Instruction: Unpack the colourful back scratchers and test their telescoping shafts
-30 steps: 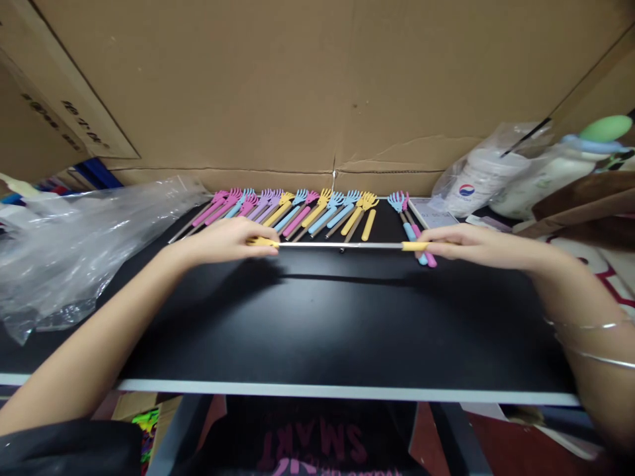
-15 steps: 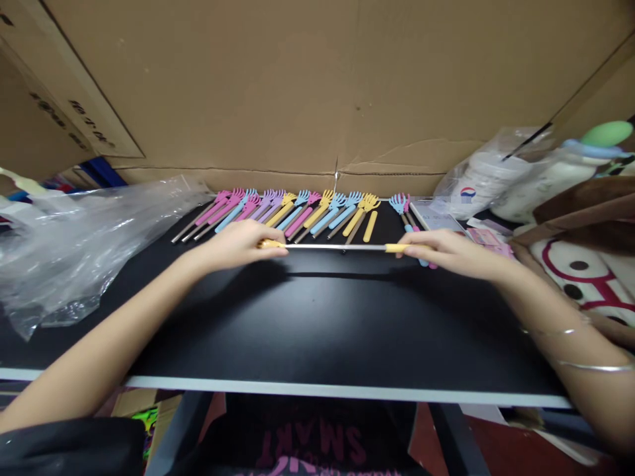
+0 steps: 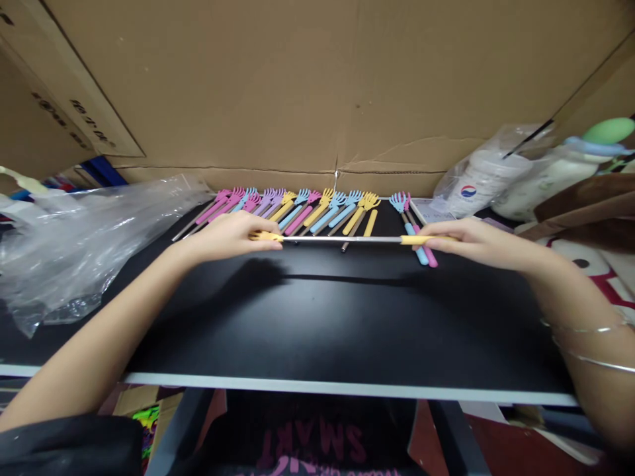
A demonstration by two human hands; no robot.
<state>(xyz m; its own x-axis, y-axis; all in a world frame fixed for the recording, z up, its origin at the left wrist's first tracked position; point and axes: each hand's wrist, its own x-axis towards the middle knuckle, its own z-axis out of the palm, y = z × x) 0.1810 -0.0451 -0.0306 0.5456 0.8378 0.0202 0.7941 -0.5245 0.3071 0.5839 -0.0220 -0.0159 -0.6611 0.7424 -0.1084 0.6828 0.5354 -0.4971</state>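
A yellow back scratcher (image 3: 342, 239) with a thin metal rod is held level above the black table. My left hand (image 3: 231, 236) is closed around its yellow claw end, which is partly hidden by the fingers. The yellow handle at the other end is pinched by my right hand (image 3: 483, 243), its end reaching under the fingers. Just behind the right fingertips lie a blue back scratcher (image 3: 409, 231) and a pink one (image 3: 430, 259), side by side. A row of pink, purple, blue and yellow back scratchers (image 3: 312, 215) lies along the back, some with handles off their rods.
A clear plastic bag (image 3: 84, 244) covers the table's left side. Cardboard (image 3: 297, 86) walls off the back. At right stand a white cup (image 3: 483, 182) in a plastic bag, a bottle (image 3: 555, 175) and a brown-and-white plush item (image 3: 590, 218). The table's pale front edge (image 3: 317, 387) is nearest me.
My right hand has moved right along with the yellow handle, and more of the handle shows. The visible rod is longer. My left hand has shifted slightly left and away from me.
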